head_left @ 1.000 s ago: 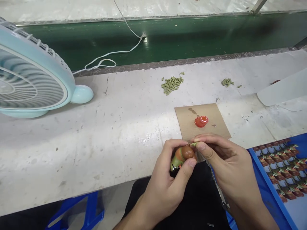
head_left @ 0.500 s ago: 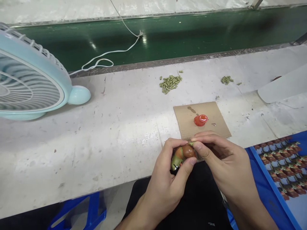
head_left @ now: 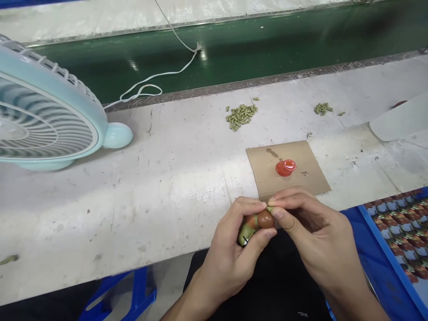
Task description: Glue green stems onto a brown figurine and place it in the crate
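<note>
My left hand (head_left: pixel 236 245) is closed around a small toy figure (head_left: pixel 265 219) with a round brown part, an orange-brown part and a green end. Between the thumb and forefinger of my right hand (head_left: pixel 312 227) is a small green piece (head_left: pixel 269 208), pinched against the figure's upper side. Just beyond my hands lies a square of cardboard (head_left: pixel 267 178) bearing two overlapping glossy red discs (head_left: pixel 286 167). Farther back on the table is a pile of small green pieces (head_left: pixel 241 117), with a smaller green cluster (head_left: pixel 323 109) to its right.
A light blue fan (head_left: pixel 96 129) stands at the left, its white cord (head_left: pixel 143 84) trailing over a green strip (head_left: pixel 234 58). At the right, a blue tray (head_left: pixel 384 249) holds rows of small figures. A blue stool (head_left: pixel 133 294) is below the table (head_left: pixel 150 191).
The view has shifted slightly, so the table and its things appear a little farther right. Both hands keep their grip, with the figure turned only slightly.
</note>
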Demonstrator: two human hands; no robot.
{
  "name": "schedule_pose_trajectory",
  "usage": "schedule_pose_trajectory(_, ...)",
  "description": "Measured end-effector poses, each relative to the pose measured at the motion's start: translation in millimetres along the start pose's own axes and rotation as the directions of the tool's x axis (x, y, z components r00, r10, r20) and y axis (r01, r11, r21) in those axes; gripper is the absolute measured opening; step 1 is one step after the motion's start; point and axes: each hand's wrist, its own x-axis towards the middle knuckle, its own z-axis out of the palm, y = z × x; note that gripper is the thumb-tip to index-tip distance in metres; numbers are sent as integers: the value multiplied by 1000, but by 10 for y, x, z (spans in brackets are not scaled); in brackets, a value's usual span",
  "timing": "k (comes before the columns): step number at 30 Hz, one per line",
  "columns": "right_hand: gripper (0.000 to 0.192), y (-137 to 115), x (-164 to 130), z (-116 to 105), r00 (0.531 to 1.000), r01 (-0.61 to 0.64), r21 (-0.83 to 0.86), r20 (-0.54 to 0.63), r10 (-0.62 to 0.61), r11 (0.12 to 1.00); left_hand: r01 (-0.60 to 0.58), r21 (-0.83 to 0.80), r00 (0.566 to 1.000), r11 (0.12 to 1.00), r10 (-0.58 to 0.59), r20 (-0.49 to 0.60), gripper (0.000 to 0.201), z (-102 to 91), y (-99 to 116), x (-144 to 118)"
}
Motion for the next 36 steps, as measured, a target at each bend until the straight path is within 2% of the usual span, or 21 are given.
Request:
schedule_pose_trajectory(7,10,-5,-42,48,999,19,-18,36,-19,1000,82,-25,996,996,-81,28,22,-95,69,-53)
schedule_pose_trajectory(9,9,-108,-87,19,996,60,-85,64,-54,995,95,-50,995,994,-94,20,23,-111,130,-75)
schedule_pose_trajectory(11,20,-256,-53,-40,992,113,-208,82,-98,972,119,-65,993,991,-120,-14,23,-138,190,-82)
schedule_pose_trajectory(13,28,-386,154,-106,985,173,-350,52,-165,921,169,-47,977,984,-174,-122,19,-183,213,-63)
schedule_pose_trajectory(15,20,-426,576,-141,959,261,-479,32,-280,838,239,-10,935,971,-233,-267,20,-242,171,-18)
schedule_pose_trajectory(16,17,-401,851,-141,947,307,-525,87,-309,794,260,4,913,965,-245,-325,25,-271,126,9)
schedule_pose_trajectory(18,26,-275,1446,-110,906,423,-586,278,-319,691,279,33,888,960,-244,-390,34,-318,8,58)
schedule_pose_trajectory(20,33,-103,1966,-54,848,516,-627,470,-245,583,262,71,889,962,-212,-407,40,-333,-95,85)
schedule_pose_trajectory(22,30,52,2304,12,815,553,-647,552,-178,526,237,99,891,966,-176,-419,40,-311,-139,86)
schedule_pose_trajectory(24,25,154,2450,71,806,561,-657,572,-152,504,228,86,890,970,-171,-423,35,-270,-118,75)
schedule_pose_trajectory(29,25,203,2469,140,813,552,-686,568,-125,474,253,35,871,967,-212,-443,29,-234,-39,71)
schedule_pose_trajectory(32,24,145,2501,169,816,534,-701,573,-73,472,219,10,899,976,-198,-391,32,-287,-59,90)
schedule_pose_trajectory(36,14,37,2511,211,844,456,-746,535,29,485,204,-72,928,976,-216,-304,23,-342,-60,120)
